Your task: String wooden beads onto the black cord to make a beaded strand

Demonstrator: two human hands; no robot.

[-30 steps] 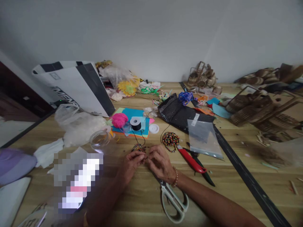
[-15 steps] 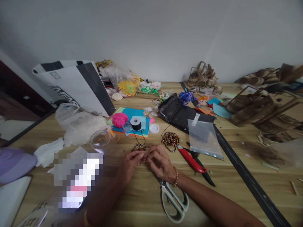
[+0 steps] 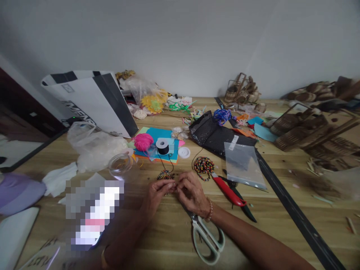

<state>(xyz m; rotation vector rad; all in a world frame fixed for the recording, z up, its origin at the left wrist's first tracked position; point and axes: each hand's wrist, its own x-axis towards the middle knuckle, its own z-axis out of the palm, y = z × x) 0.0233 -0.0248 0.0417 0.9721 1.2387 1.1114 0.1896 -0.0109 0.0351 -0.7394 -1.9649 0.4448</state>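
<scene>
At the near edge of the table [image 3: 281, 210], left hand [image 3: 156, 193] and right hand [image 3: 192, 195] meet fingertip to fingertip. Both are pinched closed, seemingly on the black cord [image 3: 162, 150], just beside the bead cluster [image 3: 165, 174]. Judged step: stringing beads. The next bead calls for a steady, fine pinch.

Soft, even light falls from above, dim on the grey wall, with only faint shadows under the hands [image 3: 176, 193]. The counter [image 3: 281, 210] bows at the edges (wide-lens distortion), the wooden baskets [image 3: 315, 131] smear with blur, and a pixelated patch [image 3: 94, 212] masks the lower left.
</scene>
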